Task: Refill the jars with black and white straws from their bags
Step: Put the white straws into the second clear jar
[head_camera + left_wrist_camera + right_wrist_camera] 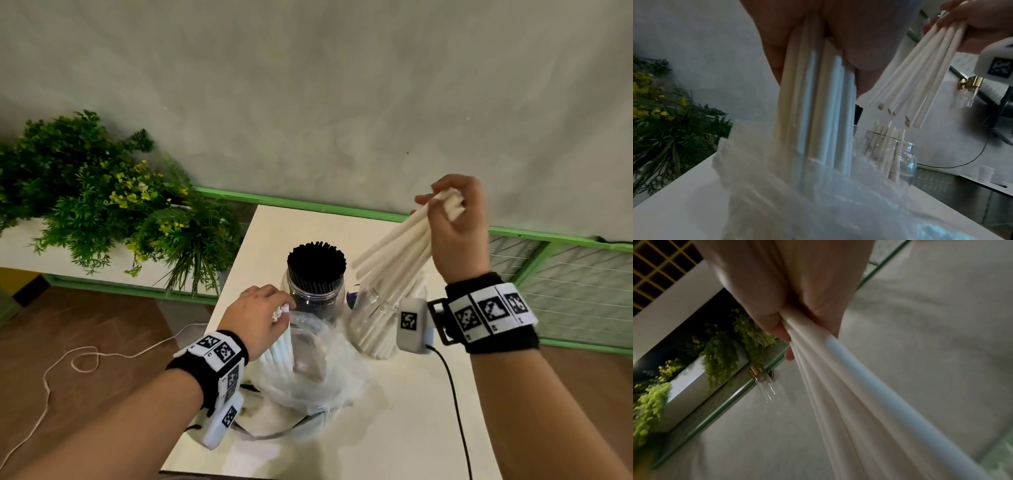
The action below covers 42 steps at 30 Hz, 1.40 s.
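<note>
Two clear jars stand on the white table (394,428). The left jar (317,294) is packed with black straws (315,262). The right jar (380,322) holds several white straws. My right hand (452,212) grips a bunch of white straws (394,250) by their tops, slanting down over the right jar's mouth; these same straws (925,78) hang above the jar (890,154) in the left wrist view. My left hand (263,315) holds the tops of upright white straws (279,353) standing in a clear plastic bag (318,373).
A green plant (102,198) sits on a white ledge at the left, beyond the table edge. A black cable (455,404) runs from my right wrist device across the table. A white cord (68,370) lies on the wooden floor. A green-framed mesh rail (565,274) stands at the right.
</note>
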Motion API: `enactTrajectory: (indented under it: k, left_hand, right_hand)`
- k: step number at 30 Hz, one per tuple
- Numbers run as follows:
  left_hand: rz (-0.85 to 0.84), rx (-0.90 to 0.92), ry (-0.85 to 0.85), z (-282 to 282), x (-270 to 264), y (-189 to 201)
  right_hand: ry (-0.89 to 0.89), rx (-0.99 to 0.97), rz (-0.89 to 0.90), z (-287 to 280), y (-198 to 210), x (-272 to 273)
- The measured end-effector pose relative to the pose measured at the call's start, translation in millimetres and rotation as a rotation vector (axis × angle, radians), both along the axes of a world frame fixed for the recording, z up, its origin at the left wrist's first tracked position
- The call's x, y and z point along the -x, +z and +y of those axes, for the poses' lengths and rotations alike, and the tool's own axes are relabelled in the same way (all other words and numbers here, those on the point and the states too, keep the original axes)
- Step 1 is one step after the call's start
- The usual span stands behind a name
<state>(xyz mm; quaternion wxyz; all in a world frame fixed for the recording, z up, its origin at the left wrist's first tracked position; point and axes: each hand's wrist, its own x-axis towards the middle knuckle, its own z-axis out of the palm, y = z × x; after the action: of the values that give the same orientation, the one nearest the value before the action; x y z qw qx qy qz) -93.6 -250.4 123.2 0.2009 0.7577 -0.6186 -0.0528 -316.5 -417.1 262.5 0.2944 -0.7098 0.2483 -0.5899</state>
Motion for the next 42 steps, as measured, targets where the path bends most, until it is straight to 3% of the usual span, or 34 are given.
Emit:
enactTrajectory:
  k: [9,21,31,37,42]
  left_hand:
    - [0.011,-0.035,0.114,-6,7,3]
    - [-0.022,-0.029,0.145,-16,28,6]
    - [-0.007,-0.065,0.193,-19,36,9]
    - [-0.011,-0.063,0.195,-17,40,11]
    - [-0.014,-0.042,0.192,-14,40,9]
  right_hand:
    - [-0.250,0.209,-0.036,-41,-26,20]
    - [-0.372,-0.042,0.054,-47,-66,25]
    - [-0.265,-0.044,0.119,-45,-91,0]
    - [-0.140,-0.074,0.346,-51,-126,-9]
    - [0.106,-0.110,0.589,-68,-137,1]
